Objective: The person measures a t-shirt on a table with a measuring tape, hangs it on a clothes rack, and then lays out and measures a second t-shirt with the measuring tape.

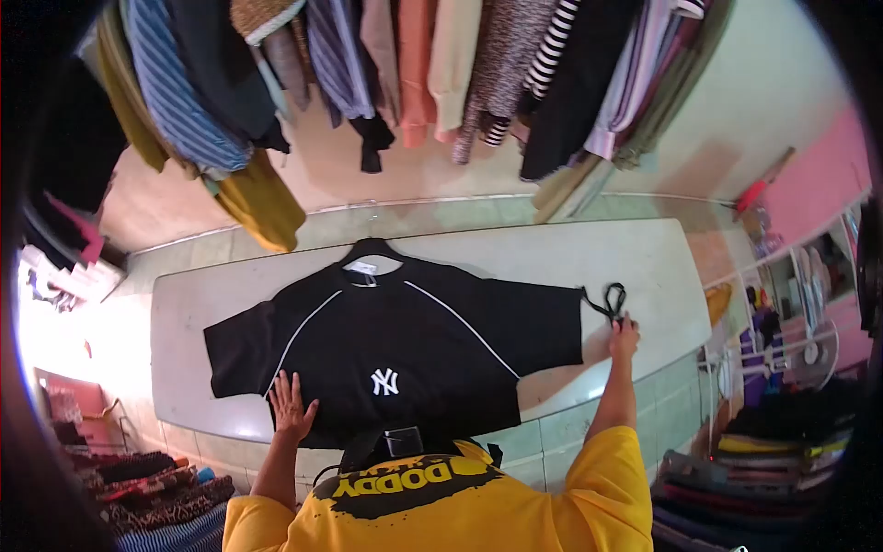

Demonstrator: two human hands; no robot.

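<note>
A black short-sleeved shirt (432, 331) with white piping and a white NY logo lies spread on a pale table (635, 244). A dark hanger (368, 247) shows at its collar, next to a white label (363, 269). My left hand (292, 405) rests flat on the shirt's lower left side, fingers spread. Past the end of the right sleeve, my right hand (625, 338) is closed on a thin black looped strap (614, 299). One part of this strap reaches towards the sleeve edge; whether it is attached I cannot tell.
Several garments (432, 74) hang in a row beyond the table. Folded clothes are stacked at lower left (175, 506) and lower right (754, 488). A fan (819, 354) and a white rack (717, 363) stand to the right.
</note>
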